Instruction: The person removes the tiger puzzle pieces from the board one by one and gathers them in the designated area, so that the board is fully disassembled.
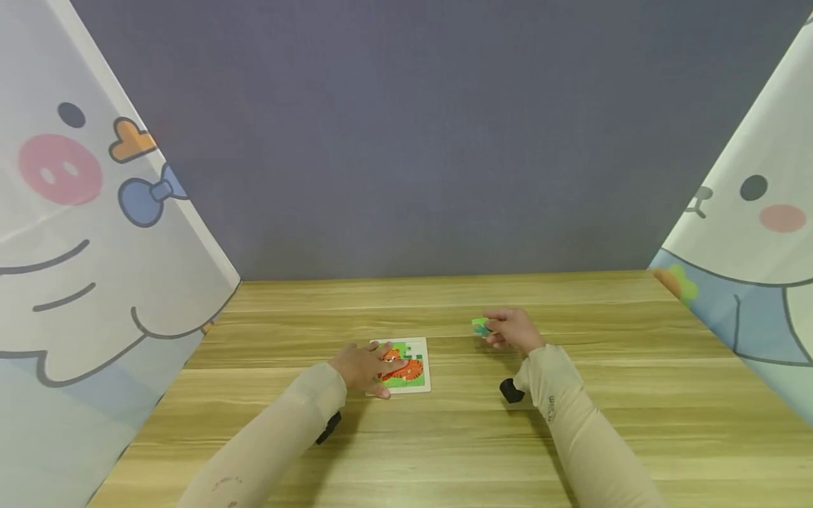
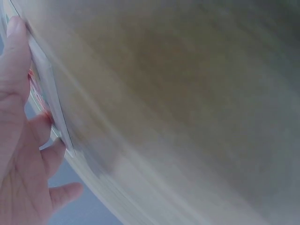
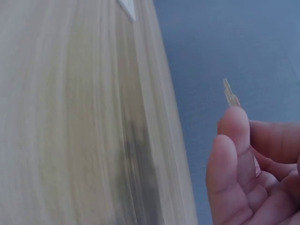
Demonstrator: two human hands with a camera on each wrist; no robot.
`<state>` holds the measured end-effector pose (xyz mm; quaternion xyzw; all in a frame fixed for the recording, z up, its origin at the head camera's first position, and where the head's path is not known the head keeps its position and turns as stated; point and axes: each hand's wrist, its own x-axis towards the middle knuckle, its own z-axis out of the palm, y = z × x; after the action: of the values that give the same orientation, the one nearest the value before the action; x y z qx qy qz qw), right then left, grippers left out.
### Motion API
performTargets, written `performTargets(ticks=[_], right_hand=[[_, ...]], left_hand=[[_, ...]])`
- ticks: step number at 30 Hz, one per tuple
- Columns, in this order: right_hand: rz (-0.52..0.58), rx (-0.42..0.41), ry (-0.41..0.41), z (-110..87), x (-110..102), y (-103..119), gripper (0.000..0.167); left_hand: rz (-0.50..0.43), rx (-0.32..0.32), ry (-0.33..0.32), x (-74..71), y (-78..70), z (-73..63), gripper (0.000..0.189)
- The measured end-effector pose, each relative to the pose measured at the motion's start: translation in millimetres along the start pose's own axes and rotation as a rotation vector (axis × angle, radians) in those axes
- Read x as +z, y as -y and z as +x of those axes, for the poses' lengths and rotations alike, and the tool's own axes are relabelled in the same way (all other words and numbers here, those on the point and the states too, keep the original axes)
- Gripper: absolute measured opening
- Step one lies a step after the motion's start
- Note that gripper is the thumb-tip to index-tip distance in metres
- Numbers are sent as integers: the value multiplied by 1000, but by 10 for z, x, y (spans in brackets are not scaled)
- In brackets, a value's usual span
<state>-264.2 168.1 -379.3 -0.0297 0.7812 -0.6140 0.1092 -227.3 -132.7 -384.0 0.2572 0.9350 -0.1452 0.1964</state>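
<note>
"White-framed, one puzzle board (image 1: 427,374) lies on the wooden tabletop (image 1: 438,451). What touches it?"

"One hand: the left hand (image 1: 365,368), fingers spread across its nine o'clock side, one orange tiger (image 1: 415,370) showing past them."

"And the other?"

"The right hand (image 1: 514,330), toward two o'clock from the board, pinches one green puzzle piece (image 1: 479,327), raised off the tabletop."

"Anything else?"

"Two pale sleeves (image 1: 279,430); two black objects (image 1: 511,391), one beside each."

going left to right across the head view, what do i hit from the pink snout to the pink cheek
Pink snout, blue bow, left hand resting on the puzzle, white-framed puzzle reaching out past it, green puzzle piece, right hand pinching that piece, pink cheek.
</note>
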Motion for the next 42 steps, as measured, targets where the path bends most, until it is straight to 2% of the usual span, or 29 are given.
performTargets(ticks=[8, 16, 28, 42], right_hand=[[22, 58, -10, 16, -26, -56, 41], [-45, 66, 21, -12, -108, -109, 40], [-37, 105, 41, 14, -148, -145, 41], [-34, 155, 0, 26, -124, -153, 38]], left_hand=[[-7, -7, -4, 1, -6, -2, 75], [-13, -6, -2, 14, -1, 5, 75], [2, -13, -2, -4, -5, -6, 74], [0, -21, 23, -47, -23, -23, 73]])
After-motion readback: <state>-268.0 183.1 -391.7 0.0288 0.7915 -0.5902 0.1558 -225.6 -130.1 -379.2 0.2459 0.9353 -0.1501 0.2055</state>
